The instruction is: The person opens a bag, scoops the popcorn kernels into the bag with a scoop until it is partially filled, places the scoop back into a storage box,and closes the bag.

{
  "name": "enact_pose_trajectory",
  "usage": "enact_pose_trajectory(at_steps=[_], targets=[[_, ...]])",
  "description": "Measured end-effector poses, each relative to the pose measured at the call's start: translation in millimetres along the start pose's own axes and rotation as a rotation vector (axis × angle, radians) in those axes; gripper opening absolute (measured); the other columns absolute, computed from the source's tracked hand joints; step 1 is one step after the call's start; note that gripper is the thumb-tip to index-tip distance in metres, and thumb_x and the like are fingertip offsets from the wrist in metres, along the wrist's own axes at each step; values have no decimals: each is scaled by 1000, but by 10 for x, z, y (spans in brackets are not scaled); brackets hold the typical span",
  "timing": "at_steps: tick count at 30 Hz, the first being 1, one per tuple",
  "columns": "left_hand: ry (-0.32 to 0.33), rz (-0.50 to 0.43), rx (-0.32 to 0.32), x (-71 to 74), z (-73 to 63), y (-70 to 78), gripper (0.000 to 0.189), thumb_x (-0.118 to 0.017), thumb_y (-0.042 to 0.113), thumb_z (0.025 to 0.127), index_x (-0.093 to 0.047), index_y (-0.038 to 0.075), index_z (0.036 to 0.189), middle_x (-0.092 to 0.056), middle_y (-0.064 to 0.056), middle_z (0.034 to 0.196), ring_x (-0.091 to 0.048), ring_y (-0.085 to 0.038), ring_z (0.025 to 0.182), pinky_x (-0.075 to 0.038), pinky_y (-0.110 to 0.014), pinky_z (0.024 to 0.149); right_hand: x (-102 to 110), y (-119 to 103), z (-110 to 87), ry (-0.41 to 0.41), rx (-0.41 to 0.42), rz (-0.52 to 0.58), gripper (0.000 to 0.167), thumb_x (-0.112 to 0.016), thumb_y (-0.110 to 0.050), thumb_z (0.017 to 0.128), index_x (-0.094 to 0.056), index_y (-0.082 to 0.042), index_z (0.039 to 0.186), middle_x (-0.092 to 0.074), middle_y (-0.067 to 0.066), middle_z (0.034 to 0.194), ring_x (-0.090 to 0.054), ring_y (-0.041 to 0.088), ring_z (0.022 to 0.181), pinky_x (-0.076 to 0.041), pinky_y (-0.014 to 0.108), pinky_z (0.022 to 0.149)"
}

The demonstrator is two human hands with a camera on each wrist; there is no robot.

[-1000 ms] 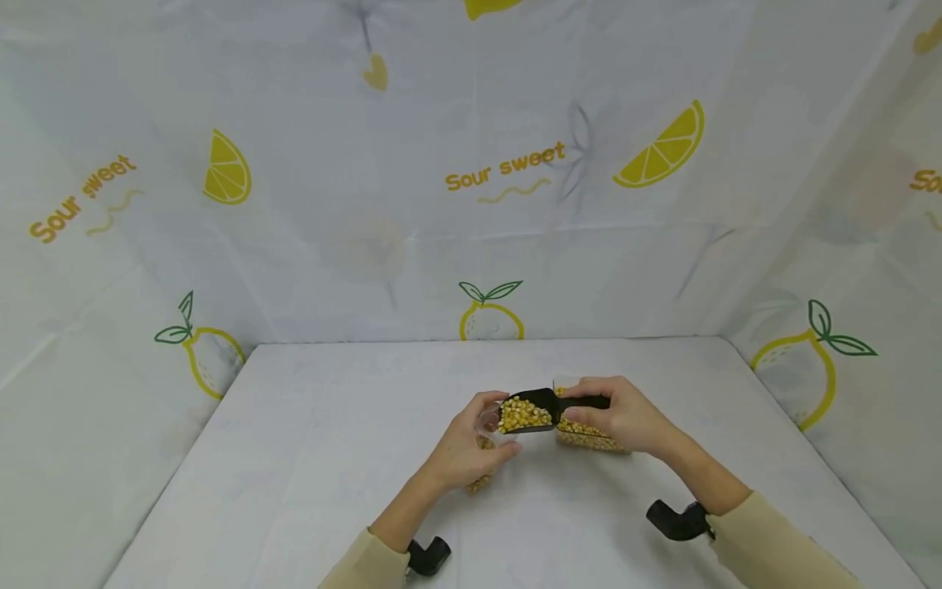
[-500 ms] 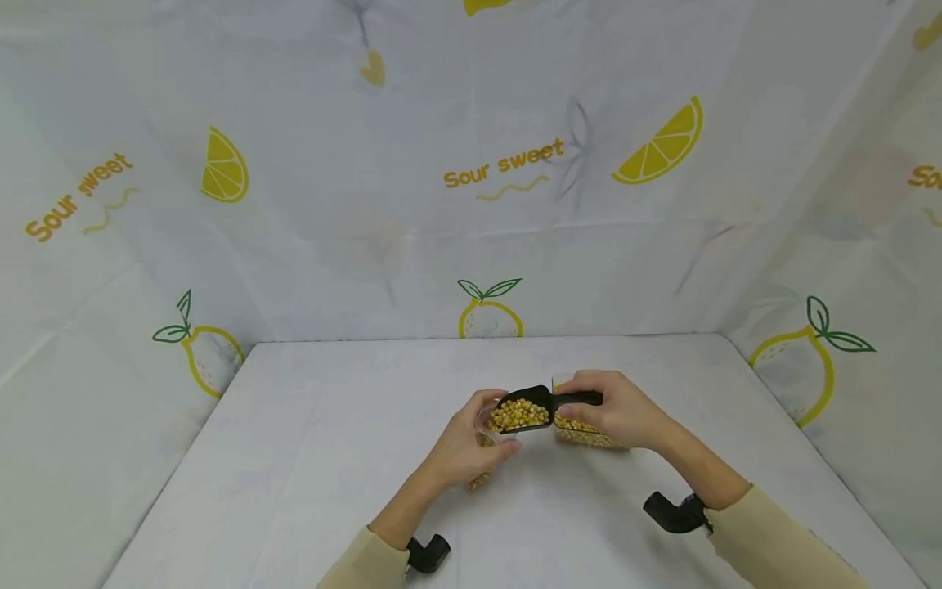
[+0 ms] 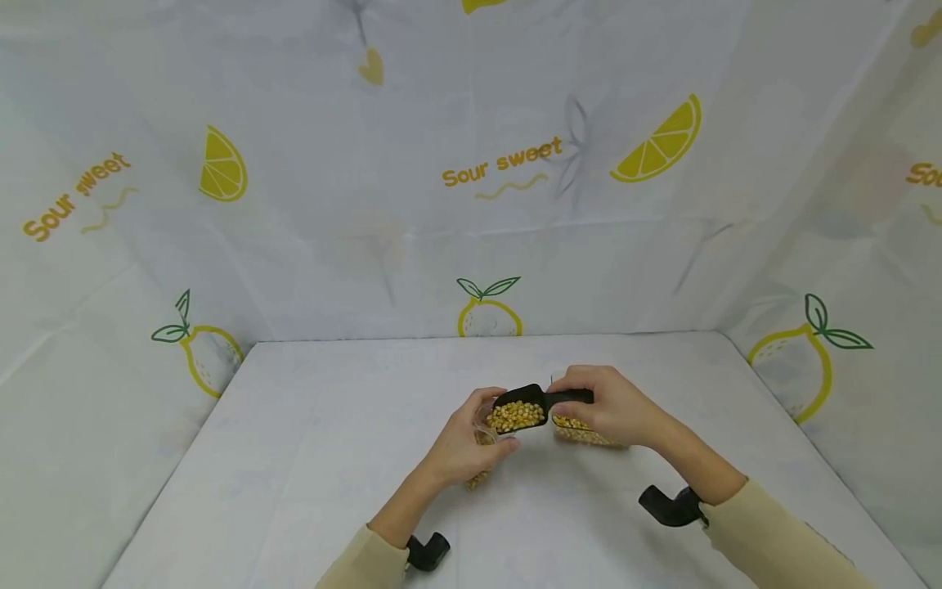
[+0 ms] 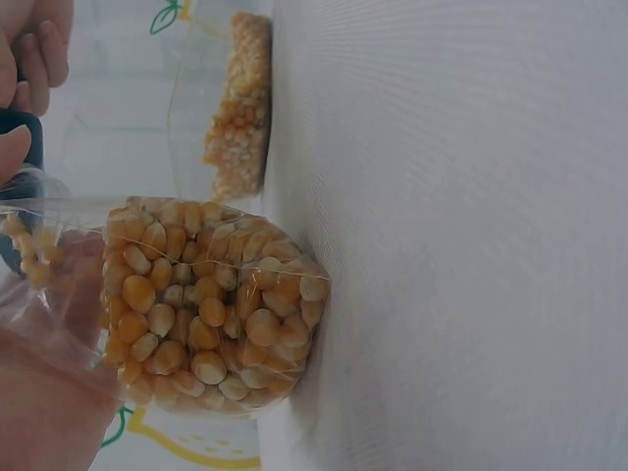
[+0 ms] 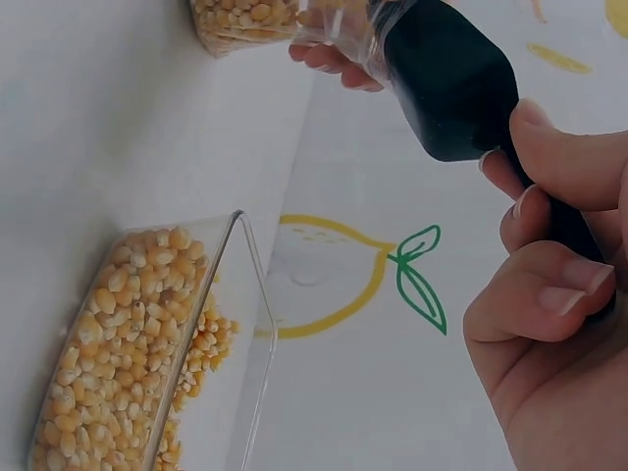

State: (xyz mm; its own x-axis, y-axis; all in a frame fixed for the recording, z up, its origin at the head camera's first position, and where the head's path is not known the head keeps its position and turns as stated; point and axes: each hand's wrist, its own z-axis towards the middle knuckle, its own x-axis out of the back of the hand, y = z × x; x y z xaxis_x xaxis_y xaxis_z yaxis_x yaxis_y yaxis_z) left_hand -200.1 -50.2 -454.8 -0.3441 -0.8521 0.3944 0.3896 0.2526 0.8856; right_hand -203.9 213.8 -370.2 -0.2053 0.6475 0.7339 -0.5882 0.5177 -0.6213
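My left hand [image 3: 459, 446] grips a clear plastic bag [image 4: 211, 309] near its mouth. The bag's lower part is filled with corn kernels and stands close over the white surface. In my right hand [image 3: 614, 409] is the handle of a black scoop [image 3: 531, 393], pinched between thumb and fingers. Yellow corn kernels [image 3: 518, 416] lie in the scoop, whose front end reaches into the bag's mouth. Seen from the left wrist, a few kernels show in the upper bag near the scoop. The right wrist view shows only the scoop's dark underside.
A clear box [image 5: 191, 340] partly filled with corn kernels stands on the white table [image 3: 331, 450], below and behind my right hand. A white cloth with lemon prints [image 3: 489, 319] rises behind the table and along both sides.
My right hand has moved slightly left, bringing the scoop further over the bag's mouth, and the kernels have shifted toward its front end. My left hand stays almost still.
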Motion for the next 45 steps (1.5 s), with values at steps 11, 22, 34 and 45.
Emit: enact_pose_trajectory(at_steps=[11, 22, 34, 45], targets=[[8, 17, -1, 4, 22, -25, 69, -80, 27, 88, -44, 20, 146, -64, 3, 127, -62, -14, 102, -48, -34, 91, 11, -65, 59, -15, 90, -60, 16, -77, -9, 90, -76, -8, 107, -63, -10, 89, -53, 5, 75, -50, 28, 66], [14, -7, -29, 3, 17, -23, 69, -82, 26, 87, -46, 17, 146, -65, -1, 126, -62, -15, 99, -48, -36, 92, 14, -157, 84, -22, 121, -113, 16, -79, -8, 88, -77, -8, 104, -59, -11, 85, -50, 3, 70, -47, 23, 61], [20, -7, -21, 2, 12, -6, 68, -81, 26, 87, -47, 18, 145, -68, 0, 120, -61, -16, 101, -49, -34, 91, 13, -199, 70, 26, 194, -171, 18, -79, -5, 87, -77, -9, 105, -56, -12, 85, -48, 1, 69, -44, 22, 59], [32, 19, -34, 0, 7, -1, 68, -82, 24, 87, -47, 16, 144, -69, -2, 115, -61, -16, 99, -49, -34, 89, 21, -177, 45, 66, 229, -154, 24, -82, 1, 81, -77, -9, 102, -56, -14, 85, -49, 0, 69, -46, 21, 58]])
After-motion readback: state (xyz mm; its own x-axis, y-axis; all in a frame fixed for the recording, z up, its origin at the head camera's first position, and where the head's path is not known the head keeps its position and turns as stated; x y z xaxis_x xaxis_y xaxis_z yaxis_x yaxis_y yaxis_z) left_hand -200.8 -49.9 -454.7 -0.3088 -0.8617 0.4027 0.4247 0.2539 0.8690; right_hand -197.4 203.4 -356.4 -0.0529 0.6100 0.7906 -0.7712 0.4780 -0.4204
